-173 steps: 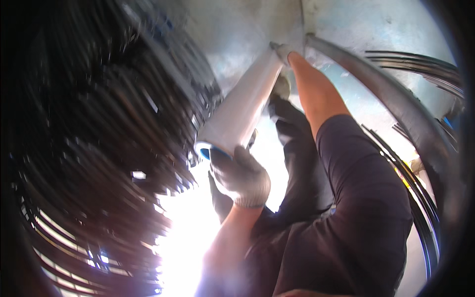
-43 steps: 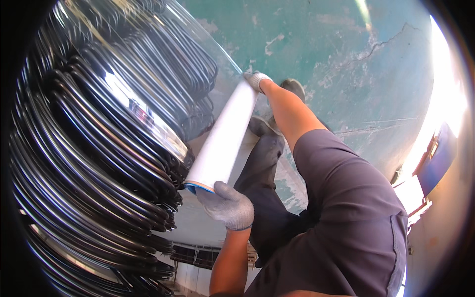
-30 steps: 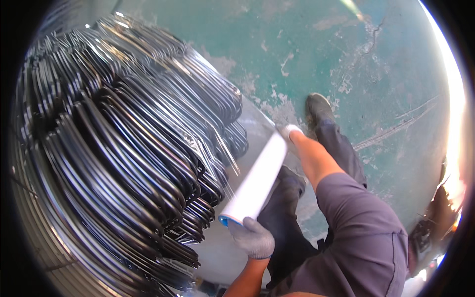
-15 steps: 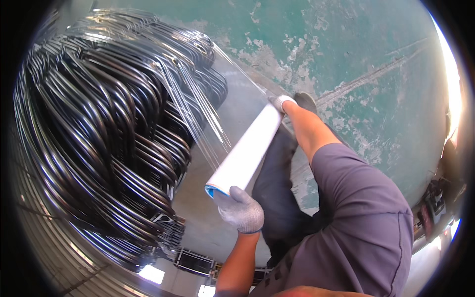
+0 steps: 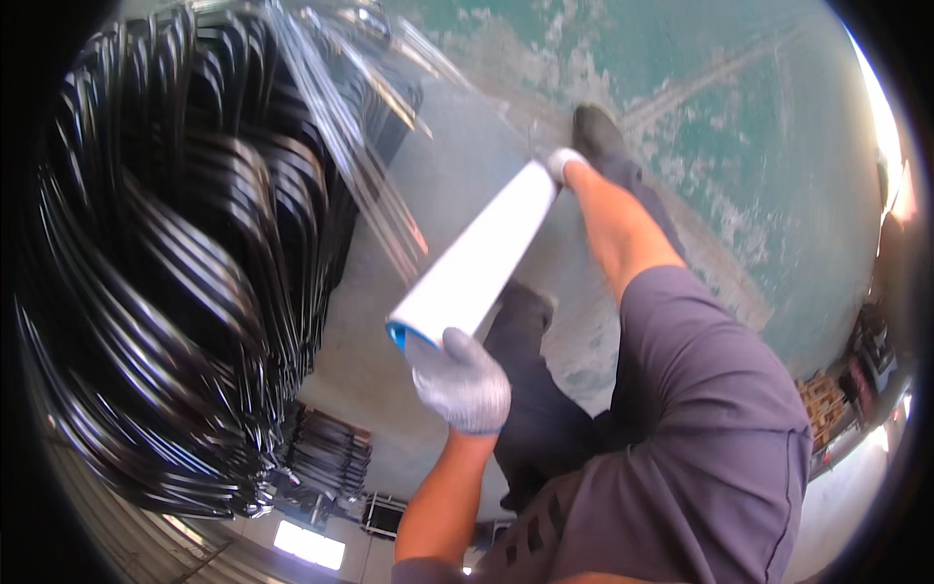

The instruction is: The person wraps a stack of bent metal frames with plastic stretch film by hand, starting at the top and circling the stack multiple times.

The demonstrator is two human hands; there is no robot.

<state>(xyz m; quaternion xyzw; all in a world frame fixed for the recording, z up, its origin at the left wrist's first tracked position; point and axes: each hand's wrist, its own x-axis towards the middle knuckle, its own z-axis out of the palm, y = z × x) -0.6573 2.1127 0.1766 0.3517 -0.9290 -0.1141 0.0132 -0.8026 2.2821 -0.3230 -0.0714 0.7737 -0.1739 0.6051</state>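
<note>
A long white roll of stretch film (image 5: 477, 255) lies slantwise between my hands, and its near end shows a blue rim. My left hand (image 5: 459, 382), in a whitish knit glove, grips that near end, with the fingers going into the core and the thumb outside. Around the far end closes my right hand (image 5: 565, 164), also gloved; its fingers are partly hidden. Clear film (image 5: 375, 195) runs in shiny streaks from the roll toward a large stack of black bent metal tubes (image 5: 185, 234) on my left. The roll is apart from the stack.
Worn green and grey floor (image 5: 710, 165) spreads ahead and to the right. My shoe (image 5: 595, 128) stands beyond the roll. Another batch of dark tubes (image 5: 331, 453) sits behind the stack's near end. Wooden pallets (image 5: 823, 407) and dark equipment are at the right edge.
My legs have taken a step and the view has shifted along the stack. The roll has moved slightly left and up in the picture, with both hands still on its ends.
</note>
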